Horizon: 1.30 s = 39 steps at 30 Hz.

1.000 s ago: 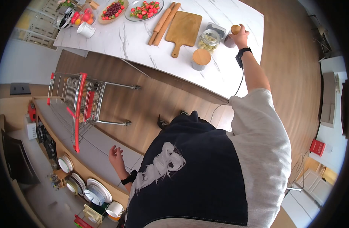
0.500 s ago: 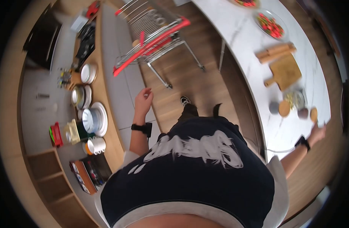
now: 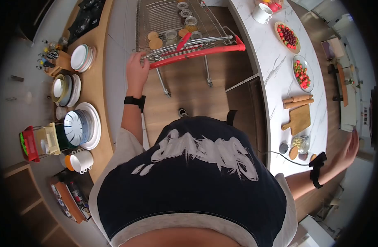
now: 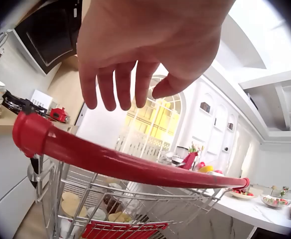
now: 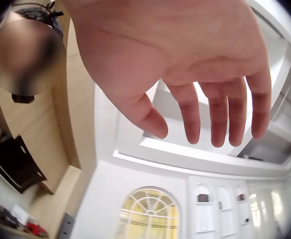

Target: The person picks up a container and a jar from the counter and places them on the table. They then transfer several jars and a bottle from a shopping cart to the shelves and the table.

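My left hand (image 3: 138,74) is at the left end of the red handle (image 3: 197,54) of a shopping cart. In the left wrist view its fingers (image 4: 123,89) hang fairly straight just above the bar, not wrapped round it. The wire cart (image 3: 172,20) carries several glass jars (image 3: 191,24) and canisters with wooden lids (image 3: 155,43). My right hand (image 3: 346,154) is held out beyond the marble-topped counter's near right end, fingers extended and holding nothing. Nearest to it on the counter are a lidded jar (image 3: 303,157), a wooden-lidded canister (image 3: 293,153) and a glass jar (image 3: 302,144).
The white counter (image 3: 275,82) also bears a cutting board (image 3: 299,119), rolling pins (image 3: 298,101), a plate of strawberries (image 3: 302,74), a fruit plate (image 3: 287,37) and a white pot (image 3: 262,13). Stacked plates (image 3: 83,57), bowls and cups line the wooden worktop (image 3: 102,123) at left.
My right hand has left the wooden-lidded jar and moved out past the counter. My left hand has come up to the cart handle. The view has turned from the counter toward the cart.
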Tool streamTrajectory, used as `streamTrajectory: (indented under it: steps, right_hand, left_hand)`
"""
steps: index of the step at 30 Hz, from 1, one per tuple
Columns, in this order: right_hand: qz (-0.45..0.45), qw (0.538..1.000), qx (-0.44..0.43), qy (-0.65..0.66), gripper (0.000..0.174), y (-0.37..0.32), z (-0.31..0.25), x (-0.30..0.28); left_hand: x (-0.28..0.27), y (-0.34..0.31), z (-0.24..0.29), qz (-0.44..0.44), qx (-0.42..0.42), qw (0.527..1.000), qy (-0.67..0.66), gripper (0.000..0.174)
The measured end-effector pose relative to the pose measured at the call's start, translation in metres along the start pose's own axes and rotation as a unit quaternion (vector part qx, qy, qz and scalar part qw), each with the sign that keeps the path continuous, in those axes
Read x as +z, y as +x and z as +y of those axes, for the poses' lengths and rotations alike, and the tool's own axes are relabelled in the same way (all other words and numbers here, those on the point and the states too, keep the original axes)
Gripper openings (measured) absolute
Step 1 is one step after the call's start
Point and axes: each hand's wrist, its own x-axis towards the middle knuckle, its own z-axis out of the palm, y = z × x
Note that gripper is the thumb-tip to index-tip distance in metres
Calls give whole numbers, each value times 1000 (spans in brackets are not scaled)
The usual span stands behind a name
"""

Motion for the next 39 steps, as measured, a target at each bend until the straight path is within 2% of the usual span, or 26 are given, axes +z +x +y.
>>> streamTrajectory:
  steps: [1,3,4,6,7,9,12,16,18,19,20,22,27,32,33,35,39]
  right_hand:
    - [-38,999,-14,-1,34,4,-40,19]
    - [-96,993,-8,74,33,9,-95,57]
    - [-141,984,-19,109,31,18,-103,74]
    - [-215,963,-42,156,30,35,-109,106]
    - [-245,953,-54,168,30,43,-114,122]
    - [-257,944,-70,195,30,56,-133,148]
    - [-282,936,-65,199,31,82,-161,190]
    - [-342,912,-137,178,31,136,-157,282]
    - [-395,896,-136,152,32,147,-170,323]
    - [-411,883,-175,148,32,155,-167,345]
    - [-449,849,-219,174,34,169,-153,377]
    - [-466,841,-225,158,34,180,-160,410]
    - [-529,811,-209,137,33,174,-179,493]
    - [-566,758,-287,150,35,157,-187,603]
    - [-577,745,-303,146,40,152,-185,637]
    - [-596,735,-296,132,30,134,-218,652]
    - [-580,711,-354,179,29,91,-250,725]
  left_hand:
    - [14,3,-14,2,-11,1000,-10,22]
    - [42,0,-37,-24,37,998,37,23]
    - [42,-1,-33,-20,26,999,30,23]
    - [41,-6,-23,-198,-45,963,178,34]
    - [42,-7,-27,-193,-52,964,173,34]
    - [46,-11,-33,-146,-2,974,172,44]
    - [40,-11,-27,-130,3,983,130,45]
    - [39,-18,-25,-145,-19,980,134,42]
    - [34,-21,-17,-160,-52,973,159,39]
    - [34,-24,-15,-161,-54,973,158,39]
    - [32,-28,-16,-155,-60,974,154,38]
    - [27,-28,-16,-135,-78,974,164,33]
    - [17,-39,-50,-149,-103,960,212,26]
    - [-5,-34,-72,-176,-164,935,261,28]
    - [-8,-35,-75,-178,-180,930,268,28]
    - [-16,-33,-76,-186,-204,920,279,29]
    - [-26,-31,-81,-188,-229,911,285,28]
